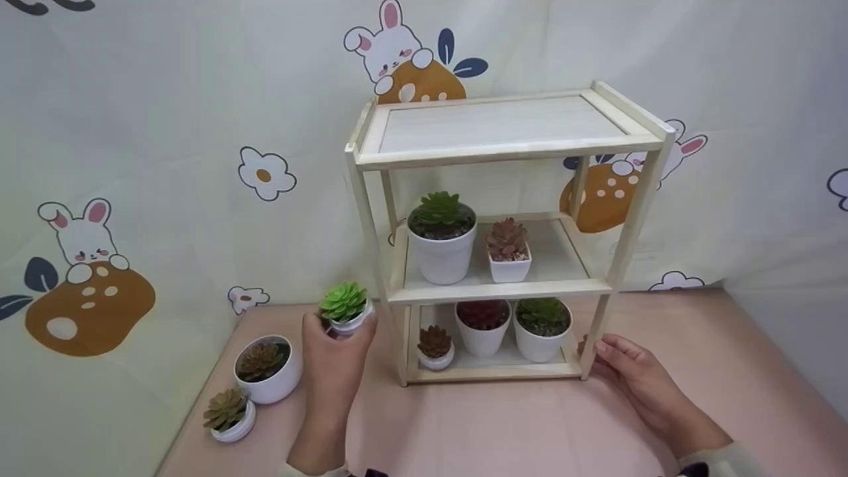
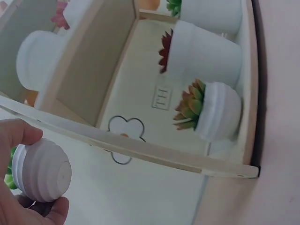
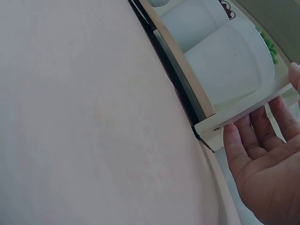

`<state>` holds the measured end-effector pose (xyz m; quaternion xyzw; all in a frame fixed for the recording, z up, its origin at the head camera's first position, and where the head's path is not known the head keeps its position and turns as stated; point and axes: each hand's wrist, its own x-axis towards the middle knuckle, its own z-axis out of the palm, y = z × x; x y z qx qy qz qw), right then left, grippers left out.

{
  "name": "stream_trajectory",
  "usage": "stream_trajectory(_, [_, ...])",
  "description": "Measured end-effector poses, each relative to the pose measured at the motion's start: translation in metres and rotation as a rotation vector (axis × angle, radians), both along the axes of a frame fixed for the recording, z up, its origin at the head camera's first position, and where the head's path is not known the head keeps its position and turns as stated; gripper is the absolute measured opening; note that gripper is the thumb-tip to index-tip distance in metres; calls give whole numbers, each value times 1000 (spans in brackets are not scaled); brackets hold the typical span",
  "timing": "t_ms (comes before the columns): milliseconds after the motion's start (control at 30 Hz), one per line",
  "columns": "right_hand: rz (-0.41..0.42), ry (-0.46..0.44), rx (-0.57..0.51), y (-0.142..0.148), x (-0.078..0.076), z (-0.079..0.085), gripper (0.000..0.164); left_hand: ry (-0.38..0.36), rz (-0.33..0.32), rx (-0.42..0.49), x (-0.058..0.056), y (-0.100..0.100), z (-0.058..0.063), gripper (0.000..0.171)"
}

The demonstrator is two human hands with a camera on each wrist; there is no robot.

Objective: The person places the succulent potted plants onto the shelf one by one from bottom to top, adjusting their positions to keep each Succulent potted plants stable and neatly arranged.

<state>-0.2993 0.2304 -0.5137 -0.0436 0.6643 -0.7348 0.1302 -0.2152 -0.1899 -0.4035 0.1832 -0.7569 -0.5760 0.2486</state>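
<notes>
My left hand point(image 1: 336, 364) pinches the white ribbed pot of a bright green succulent point(image 1: 344, 305), held in the air left of a pale wooden shelf point(image 1: 500, 289). In the left wrist view the underside of that pot point(image 2: 44, 171) faces the camera. My right hand point(image 1: 639, 377) holds the shelf's front right leg near its foot, thumb in front and fingers reaching behind. The middle tier bears a large green succulent point(image 1: 442, 248) and a pink one in a square pot point(image 1: 509, 255). Below stand a small reddish-brown succulent point(image 1: 436, 348), a dark red one point(image 1: 483, 331) and a green one point(image 1: 543, 331).
On the pink tabletop point(image 1: 490, 430), left of my left hand, stand a brownish succulent in a round white pot point(image 1: 268, 371) and a smaller one in a ribbed pot point(image 1: 230, 415). A curtain point(image 1: 185, 112) printed with rabbits and flowers hangs behind the shelf.
</notes>
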Motion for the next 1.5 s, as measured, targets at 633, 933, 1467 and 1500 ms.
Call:
stream_trajectory(633, [10, 21, -3, 2, -1, 0, 57, 53, -62, -75, 26, 31, 29, 73])
stream_trajectory(933, [-14, -11, 13, 2, -1, 2, 57, 67, -112, -85, 27, 49, 25, 73])
stream_trajectory(1467, [-11, -6, 19, 0, 1, 1, 55, 111, -235, -66, 27, 84, 13, 73])
stream_trajectory(1500, [-11, -5, 16, -1, 1, 0, 54, 102, -242, -64, 26, 87, 12, 73])
